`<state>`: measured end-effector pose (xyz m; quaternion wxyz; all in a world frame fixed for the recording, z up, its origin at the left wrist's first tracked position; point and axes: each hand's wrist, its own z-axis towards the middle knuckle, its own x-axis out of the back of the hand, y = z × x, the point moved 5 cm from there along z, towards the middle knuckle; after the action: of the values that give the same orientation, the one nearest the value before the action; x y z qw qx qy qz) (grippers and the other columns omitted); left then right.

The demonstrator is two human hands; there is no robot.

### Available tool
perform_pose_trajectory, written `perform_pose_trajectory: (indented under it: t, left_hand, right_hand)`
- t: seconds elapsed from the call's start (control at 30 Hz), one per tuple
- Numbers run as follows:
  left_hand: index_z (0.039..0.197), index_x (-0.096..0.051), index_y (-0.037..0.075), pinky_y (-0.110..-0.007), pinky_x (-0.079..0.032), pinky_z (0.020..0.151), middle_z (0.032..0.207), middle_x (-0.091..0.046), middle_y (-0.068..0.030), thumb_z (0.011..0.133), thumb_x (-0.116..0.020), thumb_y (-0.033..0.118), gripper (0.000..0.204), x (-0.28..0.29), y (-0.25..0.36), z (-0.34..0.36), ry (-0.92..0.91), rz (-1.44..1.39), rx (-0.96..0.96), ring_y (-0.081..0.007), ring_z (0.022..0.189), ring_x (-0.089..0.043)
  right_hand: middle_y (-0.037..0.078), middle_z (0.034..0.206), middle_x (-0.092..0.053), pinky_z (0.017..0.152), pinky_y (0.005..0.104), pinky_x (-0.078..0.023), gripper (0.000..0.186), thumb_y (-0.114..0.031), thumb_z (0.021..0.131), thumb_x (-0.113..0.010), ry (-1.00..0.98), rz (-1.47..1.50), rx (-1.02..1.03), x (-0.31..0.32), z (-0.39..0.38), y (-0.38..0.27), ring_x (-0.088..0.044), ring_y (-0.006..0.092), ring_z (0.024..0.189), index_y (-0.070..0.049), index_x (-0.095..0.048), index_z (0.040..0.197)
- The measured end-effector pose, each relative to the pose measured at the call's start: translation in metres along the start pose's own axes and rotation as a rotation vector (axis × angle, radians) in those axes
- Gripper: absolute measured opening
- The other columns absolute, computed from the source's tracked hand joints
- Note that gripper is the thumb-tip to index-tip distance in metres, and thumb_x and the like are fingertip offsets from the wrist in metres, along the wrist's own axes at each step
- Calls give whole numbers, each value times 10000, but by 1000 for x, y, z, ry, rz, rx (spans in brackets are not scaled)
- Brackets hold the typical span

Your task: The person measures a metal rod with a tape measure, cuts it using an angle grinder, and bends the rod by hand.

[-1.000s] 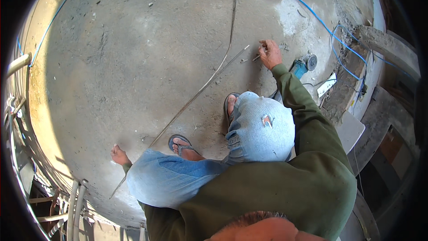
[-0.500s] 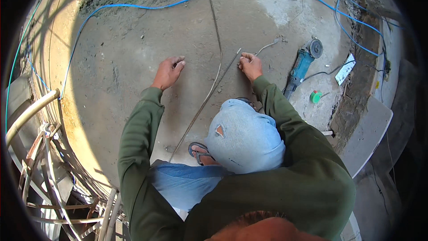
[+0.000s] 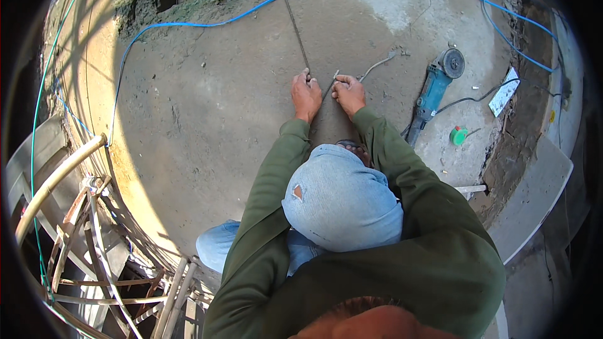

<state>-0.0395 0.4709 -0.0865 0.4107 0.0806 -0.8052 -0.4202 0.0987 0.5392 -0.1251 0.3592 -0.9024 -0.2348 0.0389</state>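
Note:
A long thin metal rod (image 3: 293, 24) lies on the concrete, running from the blue cable down to my left hand (image 3: 306, 96). My left hand's fingers are closed on it, thumb and forefinger together at the top. Close by on the right, my right hand (image 3: 349, 94) pinches near the tip of a second rod end (image 3: 335, 76), which slants down between both hands. Whether the two rod lengths are one bent piece I cannot tell; my hands, arms and knee hide the lower part. A short bent wire (image 3: 375, 66) lies just beyond my right hand.
A teal angle grinder (image 3: 433, 88) rests to the right, its dark cord trailing past a white strip (image 3: 504, 92). Nearby are a green round lid (image 3: 458, 135) and a pale sheet (image 3: 534, 198). Blue cable (image 3: 207, 24) crosses the far side. Bamboo poles (image 3: 63, 179) stand at left.
My left hand has moved right, from beside the rod onto it, and closed. My right hand has shifted slightly to the rod end. The view has moved a little, and my left knee has swung outward.

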Motion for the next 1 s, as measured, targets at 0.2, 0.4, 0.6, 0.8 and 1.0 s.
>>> perform_pose_trajectory:
  t: [0.2,0.4,0.6,0.8,1.0]
  left_hand:
    - [1111,-616,-47,-373,-478,809,965,-607,-180,812,-583,93,331,-5,-9,3,35,-64,107,-279,871,-604]
    - [1085,-629,-42,-368,-481,786,933,-618,-175,805,-601,103,317,-8,-19,10,44,-76,99,-273,817,-606]
    - [1083,-637,-35,-358,-484,770,834,-626,-133,805,-609,113,317,-7,-20,13,-26,-73,81,-251,797,-605]
    - [1095,-631,-42,-341,-489,728,826,-634,-126,805,-615,120,332,-4,-34,16,-9,-102,32,-217,748,-603]
    - [1113,-620,-49,-328,-489,731,837,-635,-122,809,-618,135,355,-3,-31,11,-31,-146,90,-203,758,-603]
  right_hand:
    - [47,811,-635,575,213,-457,360,-106,862,-560,-80,-43,21,-1,1,-1,-568,80,642,46,-534,1187]
    - [39,829,-621,608,232,-466,342,-113,866,-575,-112,-71,32,7,-4,-9,-559,92,669,44,-564,1170]
    - [102,957,-588,782,359,-456,376,-167,807,-667,301,-635,615,106,-64,-68,-567,212,872,-10,-574,1136]
    - [241,1228,-460,980,423,-373,759,-309,731,-754,819,-927,538,220,-76,-43,-477,360,1124,28,-391,1306]
    - [234,1150,-553,965,401,-418,840,-409,652,-828,565,-589,100,259,-31,1,-536,324,1101,102,-460,1208]
